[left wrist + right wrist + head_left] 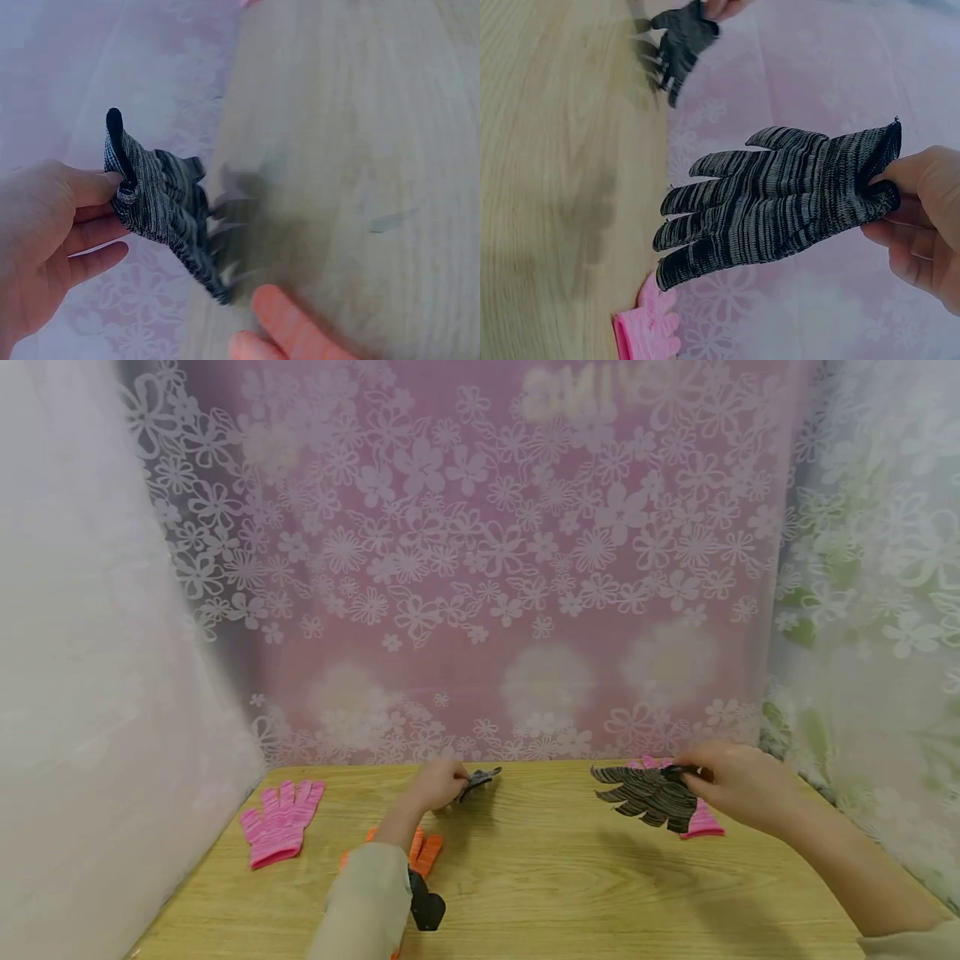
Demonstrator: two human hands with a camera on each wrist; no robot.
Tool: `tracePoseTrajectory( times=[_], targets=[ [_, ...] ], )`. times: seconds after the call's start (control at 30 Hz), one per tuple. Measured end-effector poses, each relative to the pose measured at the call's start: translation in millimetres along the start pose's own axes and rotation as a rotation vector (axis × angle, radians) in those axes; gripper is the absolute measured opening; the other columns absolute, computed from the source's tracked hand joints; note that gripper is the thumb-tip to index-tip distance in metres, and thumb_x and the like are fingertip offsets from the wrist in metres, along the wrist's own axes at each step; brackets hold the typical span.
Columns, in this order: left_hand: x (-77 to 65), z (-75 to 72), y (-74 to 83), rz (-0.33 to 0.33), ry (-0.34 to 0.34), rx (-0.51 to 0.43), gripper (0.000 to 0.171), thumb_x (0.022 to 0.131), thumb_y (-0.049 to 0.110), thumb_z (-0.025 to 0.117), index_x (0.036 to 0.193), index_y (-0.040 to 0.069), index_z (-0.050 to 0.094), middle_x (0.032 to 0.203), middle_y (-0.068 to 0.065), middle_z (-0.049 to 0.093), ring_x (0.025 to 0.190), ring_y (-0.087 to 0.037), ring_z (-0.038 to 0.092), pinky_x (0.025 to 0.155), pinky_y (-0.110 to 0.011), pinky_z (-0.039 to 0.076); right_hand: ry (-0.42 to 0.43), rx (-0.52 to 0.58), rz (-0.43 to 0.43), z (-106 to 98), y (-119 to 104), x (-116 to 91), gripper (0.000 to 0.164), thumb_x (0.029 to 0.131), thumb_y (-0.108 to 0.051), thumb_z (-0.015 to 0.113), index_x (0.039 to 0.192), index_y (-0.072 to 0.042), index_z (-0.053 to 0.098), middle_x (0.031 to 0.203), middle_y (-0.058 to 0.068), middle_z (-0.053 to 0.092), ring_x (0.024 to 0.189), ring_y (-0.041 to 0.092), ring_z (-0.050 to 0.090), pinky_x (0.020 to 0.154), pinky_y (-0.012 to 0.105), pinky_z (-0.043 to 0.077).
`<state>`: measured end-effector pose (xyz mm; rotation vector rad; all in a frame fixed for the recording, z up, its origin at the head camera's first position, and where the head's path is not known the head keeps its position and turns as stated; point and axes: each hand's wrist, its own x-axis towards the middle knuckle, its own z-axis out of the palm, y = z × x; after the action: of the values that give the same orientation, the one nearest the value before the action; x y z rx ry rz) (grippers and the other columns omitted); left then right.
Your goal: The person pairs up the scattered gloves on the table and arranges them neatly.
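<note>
My left hand (441,783) pinches a black-and-grey striped knit glove (161,191) by its cuff, thumb on the near side. The glove's fingers hang down toward the tabletop in the left wrist view. On the other side, my right hand (723,781) pinches a second black-and-grey knit glove (772,199) at the cuff opening, its fingers spread and pointing left in the head view. Beneath that one lies a pink glove (703,821), partly hidden by it. An orange glove (427,853) lies under my left forearm, mostly covered by it.
Another pink glove (281,827) lies flat on the left of the wooden table (540,893). A flower-patterned curtain (510,568) stands right behind the table's far edge, with sheets at both sides. A black wrist device (426,902) sits at my left sleeve.
</note>
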<state>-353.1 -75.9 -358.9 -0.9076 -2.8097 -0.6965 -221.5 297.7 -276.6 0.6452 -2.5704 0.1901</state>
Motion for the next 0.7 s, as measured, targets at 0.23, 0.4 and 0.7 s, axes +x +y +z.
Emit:
tracePoseTrajectory(
  times=[0.23,0.4,0.7],
  targets=[
    [-2.6,-30.1,-0.8,-0.052,0.055,-0.098,0.018,0.089,0.001,0.057,0.100,-0.004,0.070,0.098,-0.018,0.067,0.058,-0.013,0.052,0.065,-0.031,0.047,0.006,-0.011,-0.036,16.5,-14.9,11.2,0.015,0.079,-0.008,0.067,0.093,-0.008,0.072,0.078,-0.003,0.066,0.057,0.002,0.047,0.050,0.024,0.038],
    [-3.1,-47.2,1.7,-0.101,0.075,-0.089,0.018,0.090,0.004,0.057,0.101,-0.002,0.070,0.098,-0.016,0.067,0.055,-0.011,0.050,0.062,-0.029,0.044,0.051,-0.034,-0.078,33.4,-24.7,23.5,0.014,0.079,-0.008,0.068,0.093,-0.010,0.071,0.081,0.000,0.068,0.055,0.003,0.050,0.048,0.024,0.037],
    [-2.9,-64.8,6.8,-0.110,0.144,-0.052,0.017,0.089,0.009,0.060,0.101,0.003,0.071,0.096,-0.010,0.068,0.083,-0.021,0.063,0.071,-0.034,0.051,0.142,-0.040,-0.221,68.6,-49.7,48.2,0.011,0.075,-0.006,0.071,0.085,-0.010,0.070,0.078,0.001,0.066,0.056,0.009,0.057,0.047,0.022,0.041]
  ],
)
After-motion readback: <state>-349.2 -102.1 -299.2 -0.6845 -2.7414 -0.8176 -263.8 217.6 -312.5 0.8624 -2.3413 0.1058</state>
